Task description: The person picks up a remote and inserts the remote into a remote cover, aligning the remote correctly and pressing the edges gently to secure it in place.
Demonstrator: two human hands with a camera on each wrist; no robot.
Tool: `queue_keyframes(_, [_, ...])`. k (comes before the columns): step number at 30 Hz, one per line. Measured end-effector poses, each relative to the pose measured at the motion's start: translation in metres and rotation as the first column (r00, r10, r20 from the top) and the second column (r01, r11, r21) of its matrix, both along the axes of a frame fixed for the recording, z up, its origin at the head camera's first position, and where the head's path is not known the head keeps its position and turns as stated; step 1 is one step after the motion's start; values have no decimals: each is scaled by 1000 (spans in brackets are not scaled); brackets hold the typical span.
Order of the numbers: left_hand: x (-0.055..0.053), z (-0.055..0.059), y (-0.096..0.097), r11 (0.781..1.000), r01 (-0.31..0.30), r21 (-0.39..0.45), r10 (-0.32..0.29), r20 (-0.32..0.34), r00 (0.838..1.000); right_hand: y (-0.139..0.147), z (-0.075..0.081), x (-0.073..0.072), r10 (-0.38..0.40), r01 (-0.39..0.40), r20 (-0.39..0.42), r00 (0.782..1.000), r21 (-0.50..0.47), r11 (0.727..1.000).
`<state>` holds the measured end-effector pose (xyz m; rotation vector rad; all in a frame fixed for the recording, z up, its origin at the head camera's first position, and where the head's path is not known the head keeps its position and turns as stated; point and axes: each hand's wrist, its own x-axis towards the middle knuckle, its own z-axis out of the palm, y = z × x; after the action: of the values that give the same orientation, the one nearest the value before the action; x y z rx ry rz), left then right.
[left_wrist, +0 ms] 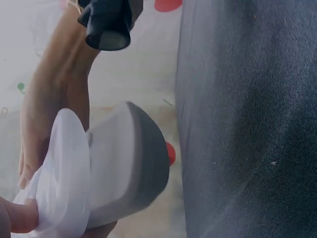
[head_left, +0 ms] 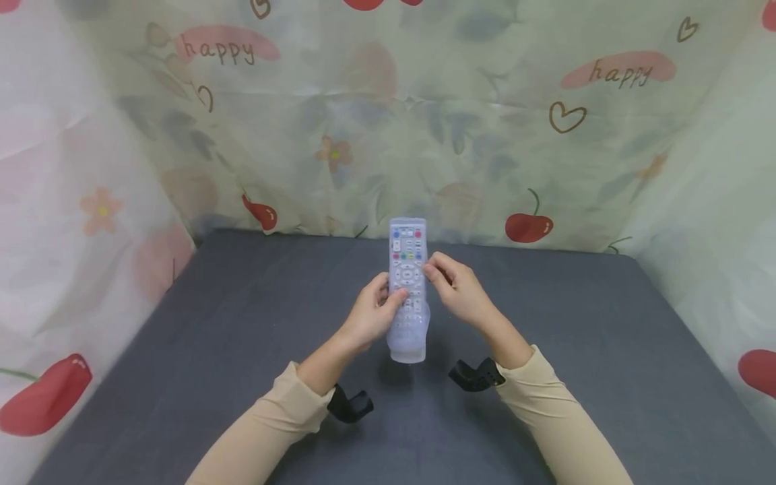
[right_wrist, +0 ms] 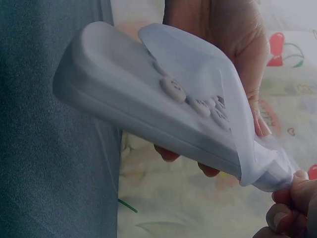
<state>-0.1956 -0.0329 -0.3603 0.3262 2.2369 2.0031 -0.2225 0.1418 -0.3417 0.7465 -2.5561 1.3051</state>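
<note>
A pale remote control (head_left: 407,273) with many buttons is held up above the table, long side roughly upright in the head view. A translucent soft cover (right_wrist: 198,64) sleeves most of it; its flared edge stands away from the buttons, and the remote's lower end (left_wrist: 116,168) sticks out bare. My left hand (head_left: 368,311) grips the remote and cover from the left, thumb on the front and fingers behind. On the right side, my right hand (head_left: 462,291) pinches the cover's edge between thumb and fingertips, as the right wrist view shows (right_wrist: 294,208).
A dark grey table (head_left: 242,337) lies beneath both hands. Patterned curtains (head_left: 412,135) with cherries and hearts hang at the back and sides. Black wrist mounts (head_left: 475,375) sit below each sleeve cuff.
</note>
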Motion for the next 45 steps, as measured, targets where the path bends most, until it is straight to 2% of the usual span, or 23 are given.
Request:
queue_keyframes(12, [-4,-5,0,999,-53,3,53,-35,998,0,-3,1,24,-19,-64,998,85,996])
queue_keyframes(20, [-4,-6,1,997,-76,3,76,-56,996,0,-4,2,42,-37,-47,998,100,994])
queue_keyframes(25, [-4,-5,-2,1000,-20,-17,19,-62,998,2,-5,5,57,-60,57,997,41,997])
queue_keyframes(29, [-3,-1,-6,998,25,-63,-30,-79,996,3,-5,8,76,-72,140,987,-31,997])
queue_keyframes(32, [-1,1,-8,994,43,-96,-52,-96,994,4,-6,9,98,-70,235,967,-123,990])
queue_keyframes(35, [0,2,-9,991,53,-126,-66,-102,993,6,-7,10,150,-77,337,930,-219,973])
queue_keyframes(38, [0,0,-9,988,64,-142,-81,-113,990,5,-7,12,170,-75,384,907,-249,966])
queue_keyframes(43, [-1,-3,-4,984,62,-165,-82,-117,990,2,-8,15,106,-19,370,923,-230,973])
queue_keyframes(45, [-1,-2,-4,976,62,-206,-86,-111,990,2,-8,15,83,2,367,926,-226,974])
